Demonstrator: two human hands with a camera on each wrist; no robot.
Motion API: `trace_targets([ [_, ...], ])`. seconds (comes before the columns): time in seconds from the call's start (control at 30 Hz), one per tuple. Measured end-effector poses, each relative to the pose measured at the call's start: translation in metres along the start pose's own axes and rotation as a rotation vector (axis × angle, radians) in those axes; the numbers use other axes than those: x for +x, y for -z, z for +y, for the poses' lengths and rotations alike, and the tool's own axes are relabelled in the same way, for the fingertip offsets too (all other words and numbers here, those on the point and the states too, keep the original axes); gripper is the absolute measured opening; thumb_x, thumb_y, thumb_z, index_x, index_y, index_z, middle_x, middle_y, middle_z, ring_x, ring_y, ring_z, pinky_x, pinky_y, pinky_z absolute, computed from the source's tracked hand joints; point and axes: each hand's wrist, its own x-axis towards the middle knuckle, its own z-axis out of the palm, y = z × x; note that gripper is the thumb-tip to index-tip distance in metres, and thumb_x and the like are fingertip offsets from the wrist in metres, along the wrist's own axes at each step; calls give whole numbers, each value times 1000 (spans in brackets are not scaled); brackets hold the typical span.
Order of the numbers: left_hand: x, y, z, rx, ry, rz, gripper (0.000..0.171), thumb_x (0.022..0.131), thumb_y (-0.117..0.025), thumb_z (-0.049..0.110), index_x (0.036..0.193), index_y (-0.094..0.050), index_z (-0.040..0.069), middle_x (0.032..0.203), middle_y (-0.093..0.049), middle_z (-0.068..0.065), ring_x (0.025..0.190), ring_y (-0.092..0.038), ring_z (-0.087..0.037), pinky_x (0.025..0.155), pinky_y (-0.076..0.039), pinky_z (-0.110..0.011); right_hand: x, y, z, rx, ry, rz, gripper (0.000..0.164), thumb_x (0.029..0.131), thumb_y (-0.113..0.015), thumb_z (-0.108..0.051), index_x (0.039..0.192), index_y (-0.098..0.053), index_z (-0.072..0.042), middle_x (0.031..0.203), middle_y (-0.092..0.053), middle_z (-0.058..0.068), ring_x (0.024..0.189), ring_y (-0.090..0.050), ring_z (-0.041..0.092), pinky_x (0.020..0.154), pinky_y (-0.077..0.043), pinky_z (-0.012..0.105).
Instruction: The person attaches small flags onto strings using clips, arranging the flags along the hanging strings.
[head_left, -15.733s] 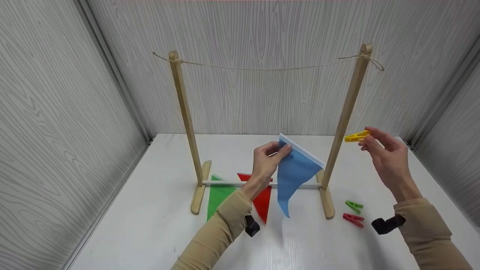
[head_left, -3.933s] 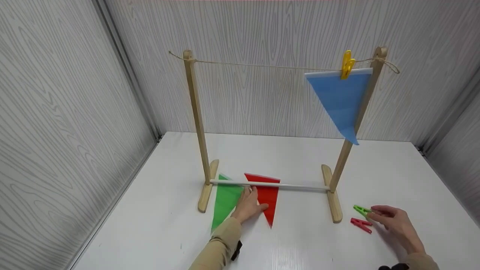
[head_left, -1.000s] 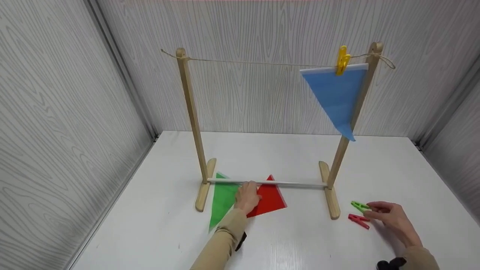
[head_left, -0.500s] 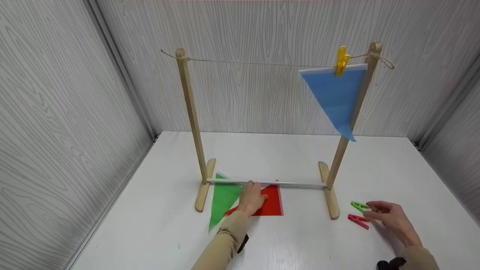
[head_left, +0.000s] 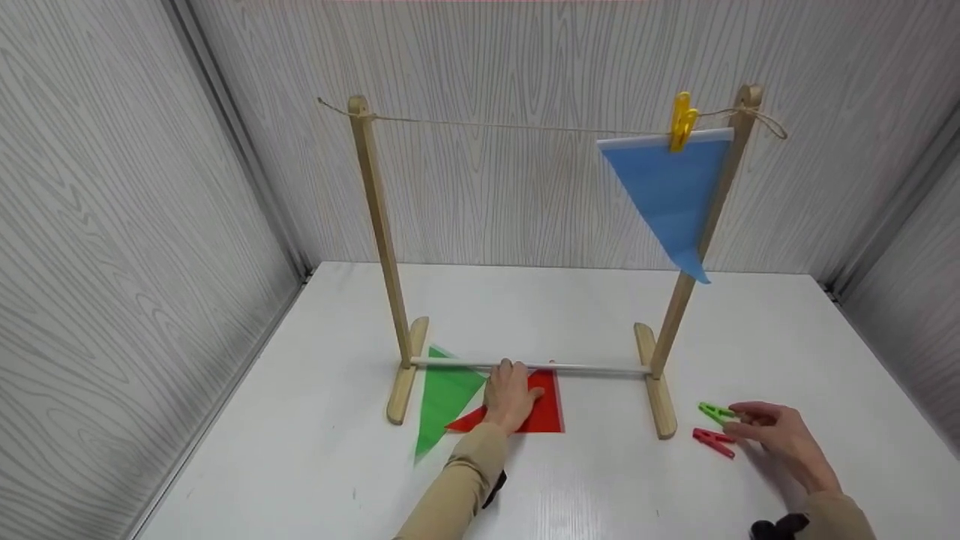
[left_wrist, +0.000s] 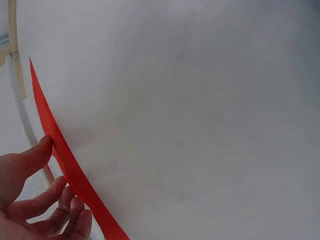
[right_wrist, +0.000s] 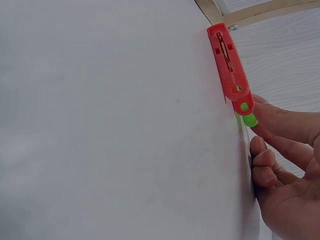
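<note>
My left hand (head_left: 508,397) lies over a red pennant (head_left: 549,411) flat on the table. In the left wrist view, spread thumb and fingertips touch the pennant's surface; in the head view the hand hides its middle. The pennant's white-edged side faces right and its point faces left. My right hand (head_left: 780,439) pinches the handle end of a green clothespin (head_left: 715,412) resting on the table. Beside it lies a red clothespin (head_left: 712,443), which partly covers the green one in the right wrist view. Left of my left hand lies a green pennant (head_left: 444,397).
A wooden stand (head_left: 380,240) has a string (head_left: 480,124) tied between two posts. From its right end hangs a blue pennant (head_left: 664,199), clipped by a yellow clothespin (head_left: 681,124). A white crossbar (head_left: 600,368) runs low between the posts, just beyond my left fingers.
The blue pennant, earlier in my left hand, now hangs under the yellow clothespin. My left hand has turned the red pennant so its white edge faces right. The right hand has stayed at the green clothespin.
</note>
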Motion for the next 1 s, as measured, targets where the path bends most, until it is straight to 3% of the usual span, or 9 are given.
trace_targets([
  [0.23, 4, 2, -1, -49, 8, -3, 26, 85, -81, 16, 78, -58, 4, 82, -59, -11, 80, -57, -25, 69, -48, -32, -4, -3, 1, 8, 44, 6, 64, 89, -78, -31, 136, -55, 7, 92, -55, -6, 79, -45, 7, 62, -40, 24],
  [0.53, 6, 4, 0, -185, 84, -29, 15, 81, -81, 4, 90, -70, 0, 87, -71, -12, 81, -67, -25, 71, -57, -33, -2, -2, -1, 5, 15, -4, 65, 88, -78, -30, 136, -55, 7, 93, -54, -4, 80, -45, 10, 63, -40, 25],
  [0.8, 7, 11, -2, -321, 204, -119, 20, 81, -79, 1, 96, -66, 2, 96, -70, -11, 88, -66, -26, 77, -57, -36, -1, -1, -2, -4, 2, -11, 64, 88, -78, -30, 136, -55, 7, 93, -54, -3, 82, -45, 12, 65, -38, 26],
  [1.0, 9, 19, -5, -385, 244, -202, 31, 79, -81, 3, 102, -61, -2, 102, -66, -16, 92, -61, -25, 85, -55, -38, 0, -1, -3, -17, 9, 3, 61, 89, -77, -25, 135, -54, 10, 93, -54, -2, 82, -44, 12, 64, -39, 25],
])
